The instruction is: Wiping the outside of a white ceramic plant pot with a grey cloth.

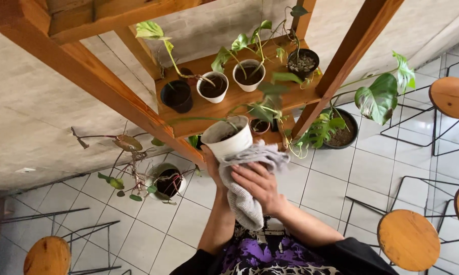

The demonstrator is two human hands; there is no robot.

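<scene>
Wiping step: left hand [212, 164] clamps white pot [228, 138] from below; right hand [257, 184] presses grey cloth [245, 178] against it. Next likely needs turning pot under cloth.

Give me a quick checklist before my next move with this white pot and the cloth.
1. Left hand supports the white pot from below: ok, though the grip is mostly hidden.
2. Right hand presses the grey cloth against the pot: ok.
3. Pot upright: not ok, it tilts.
4. Soil staying inside: cannot tell.
5. Trailing stem free of the wooden shelf: cannot tell.
6. Shelf pots clear of the hands: ok, they stand apart.
</scene>
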